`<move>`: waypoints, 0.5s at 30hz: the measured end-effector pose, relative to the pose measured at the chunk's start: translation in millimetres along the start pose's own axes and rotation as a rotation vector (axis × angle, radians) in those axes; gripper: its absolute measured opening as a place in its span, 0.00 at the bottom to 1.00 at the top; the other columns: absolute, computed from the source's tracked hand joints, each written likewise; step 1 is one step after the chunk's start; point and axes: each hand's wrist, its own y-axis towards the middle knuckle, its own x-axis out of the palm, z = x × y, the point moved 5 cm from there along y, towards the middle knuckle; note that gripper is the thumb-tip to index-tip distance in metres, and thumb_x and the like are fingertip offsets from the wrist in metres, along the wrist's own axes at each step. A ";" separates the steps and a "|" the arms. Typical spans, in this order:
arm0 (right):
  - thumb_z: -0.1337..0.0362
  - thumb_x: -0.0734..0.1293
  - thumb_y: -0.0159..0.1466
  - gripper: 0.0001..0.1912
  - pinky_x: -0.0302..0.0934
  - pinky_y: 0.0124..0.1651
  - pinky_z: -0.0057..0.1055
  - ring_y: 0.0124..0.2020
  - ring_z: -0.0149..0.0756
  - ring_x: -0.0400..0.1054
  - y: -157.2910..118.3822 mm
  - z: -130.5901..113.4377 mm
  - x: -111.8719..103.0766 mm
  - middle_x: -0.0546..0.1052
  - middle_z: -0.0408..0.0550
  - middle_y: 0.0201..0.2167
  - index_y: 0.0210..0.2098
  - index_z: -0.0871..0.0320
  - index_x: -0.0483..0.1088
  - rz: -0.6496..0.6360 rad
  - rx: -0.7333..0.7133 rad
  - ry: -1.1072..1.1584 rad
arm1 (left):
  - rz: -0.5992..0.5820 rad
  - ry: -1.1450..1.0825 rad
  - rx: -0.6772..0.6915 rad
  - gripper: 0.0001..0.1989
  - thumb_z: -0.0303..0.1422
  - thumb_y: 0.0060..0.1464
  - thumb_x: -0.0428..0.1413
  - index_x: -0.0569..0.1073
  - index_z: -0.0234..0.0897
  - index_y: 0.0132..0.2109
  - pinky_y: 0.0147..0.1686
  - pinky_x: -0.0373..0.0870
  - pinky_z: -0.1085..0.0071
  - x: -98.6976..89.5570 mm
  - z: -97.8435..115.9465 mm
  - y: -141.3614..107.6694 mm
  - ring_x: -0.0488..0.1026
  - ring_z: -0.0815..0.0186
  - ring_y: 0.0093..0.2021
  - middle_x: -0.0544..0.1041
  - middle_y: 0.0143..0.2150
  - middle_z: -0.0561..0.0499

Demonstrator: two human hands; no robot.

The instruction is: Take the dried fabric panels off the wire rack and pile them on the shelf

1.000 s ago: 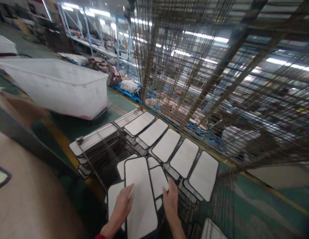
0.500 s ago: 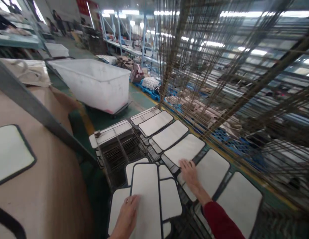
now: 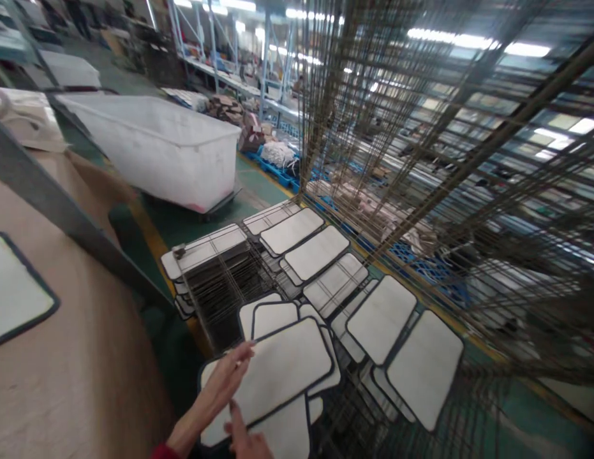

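Low in the middle of my view, the top panel (image 3: 291, 360), pale with a dark rim, lies aslant across a pile (image 3: 284, 433) of others like it. My left hand (image 3: 224, 379) is at its left end, fingers stretched out nearly straight over the pale face, a red sleeve (image 3: 165, 452) at the wrist. And down at the bottom edge there's my right hand (image 3: 251, 440), one finger pointing up by the panel's near side; whether it pinches the rim, I can't tell. Just beyond, the wire rack (image 3: 232, 278) carries a fanned row of more panels (image 3: 380, 319), with tall wire grids (image 3: 469, 167) rising at the right. Over on the left, a brown table (image 3: 96, 363) bears another panel (image 3: 14, 293), and a white tub (image 3: 191, 169) stands behind.
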 end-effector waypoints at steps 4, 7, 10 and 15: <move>0.68 0.56 0.59 0.32 0.53 0.60 0.44 0.62 0.47 0.52 28.0 134.9 -96.3 0.60 0.55 0.60 0.63 0.62 0.51 0.244 0.325 -0.301 | -0.151 0.424 0.074 0.23 0.26 0.46 0.47 0.73 0.35 0.50 0.55 0.64 0.56 46.4 -47.4 -11.9 0.70 0.55 0.53 0.74 0.52 0.41; 0.73 0.56 0.56 0.36 0.42 0.62 0.56 0.66 0.55 0.33 48.3 233.5 -141.7 0.47 0.54 0.66 0.64 0.63 0.48 0.180 0.436 -0.530 | -0.161 0.665 0.030 0.26 0.22 0.46 0.45 0.71 0.32 0.53 0.53 0.64 0.52 56.1 -63.1 -11.0 0.70 0.53 0.53 0.73 0.53 0.39; 0.80 0.54 0.52 0.37 0.42 0.61 0.58 0.66 0.53 0.39 63.6 282.0 -147.8 0.53 0.54 0.64 0.62 0.62 0.54 0.095 0.380 -0.582 | -0.139 0.618 0.096 0.24 0.23 0.45 0.45 0.73 0.33 0.50 0.53 0.65 0.52 52.6 -59.2 -3.3 0.72 0.54 0.50 0.75 0.50 0.40; 0.78 0.49 0.58 0.28 0.53 0.60 0.39 0.59 0.43 0.57 55.0 247.4 -195.2 0.65 0.62 0.56 0.57 0.73 0.59 0.215 0.303 -0.565 | 0.082 0.328 0.127 0.19 0.29 0.48 0.44 0.74 0.36 0.44 0.46 0.72 0.59 24.9 -41.6 6.0 0.76 0.59 0.42 0.79 0.43 0.43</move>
